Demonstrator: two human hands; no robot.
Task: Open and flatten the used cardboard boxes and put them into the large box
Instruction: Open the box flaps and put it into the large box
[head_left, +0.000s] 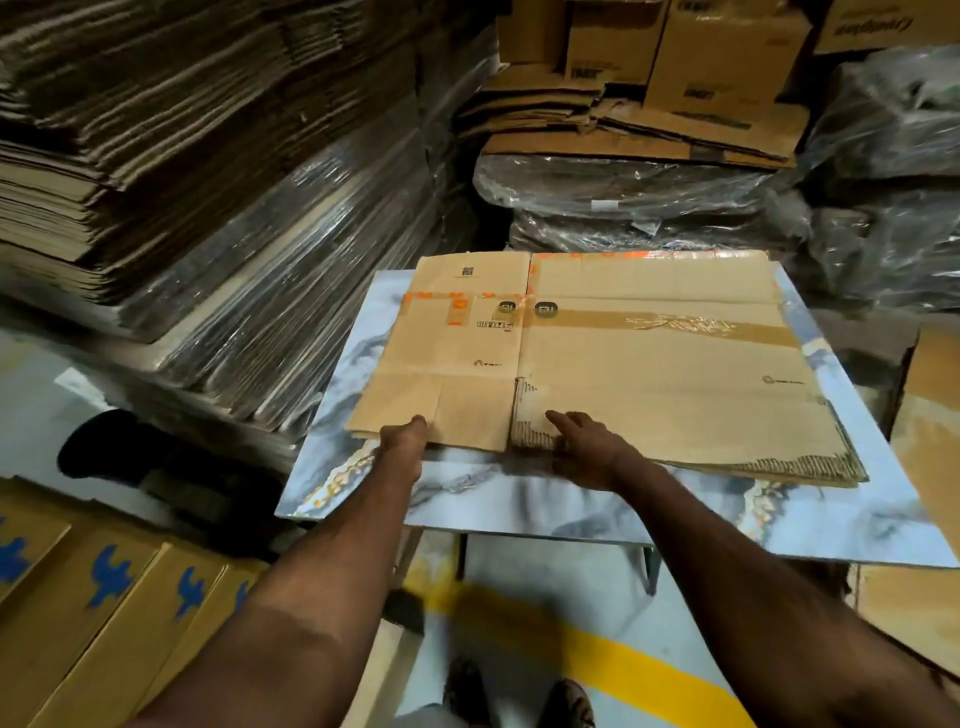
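One flattened cardboard box (613, 364) lies on the tabletop (519, 499); left hand (402, 441) fingers grip its near edge, right hand (587, 441) fingers press flat

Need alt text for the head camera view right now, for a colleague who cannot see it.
A flattened cardboard box with brown and orange tape lies on a marble-patterned table. The left hand grips its near edge; the right hand presses flat on top. Shrink-wrapped stacks of flattened cardboard stand behind.
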